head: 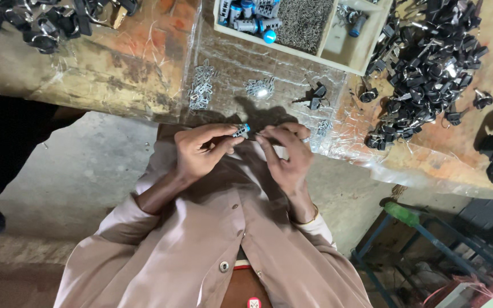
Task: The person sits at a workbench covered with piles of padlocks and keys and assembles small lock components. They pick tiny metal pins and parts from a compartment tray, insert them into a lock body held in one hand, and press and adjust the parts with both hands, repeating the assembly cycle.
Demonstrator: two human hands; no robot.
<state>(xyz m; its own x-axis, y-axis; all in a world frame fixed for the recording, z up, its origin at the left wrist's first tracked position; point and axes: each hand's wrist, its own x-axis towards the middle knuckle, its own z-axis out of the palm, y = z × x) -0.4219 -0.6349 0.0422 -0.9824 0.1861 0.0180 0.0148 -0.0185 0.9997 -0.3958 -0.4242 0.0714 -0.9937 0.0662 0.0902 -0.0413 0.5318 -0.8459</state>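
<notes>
Your left hand point(201, 151) is pinching a small blue-capped metal lock cylinder point(241, 131). Your right hand point(286, 154) is closing narrow fingertips beside it. Black-headed keys point(429, 74) are piling on the workbench point(144, 63) beyond.

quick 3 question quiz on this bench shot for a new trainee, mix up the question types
1. True or false: the left hand pinches a small lock cylinder with a blue end.
2. The big pile of black-headed keys lies: A) at the right hand's side of the bench, B) inside the tray, C) on the floor.
3. Fill in: the right hand meets the left over the bench ____.

Key
1. True; thumb and fingers grip it.
2. A; it lies on the bench surface past the tray.
3. Edge; both hands work just off the plastic sheet, and what the right fingertips hold is too small to tell.
</notes>
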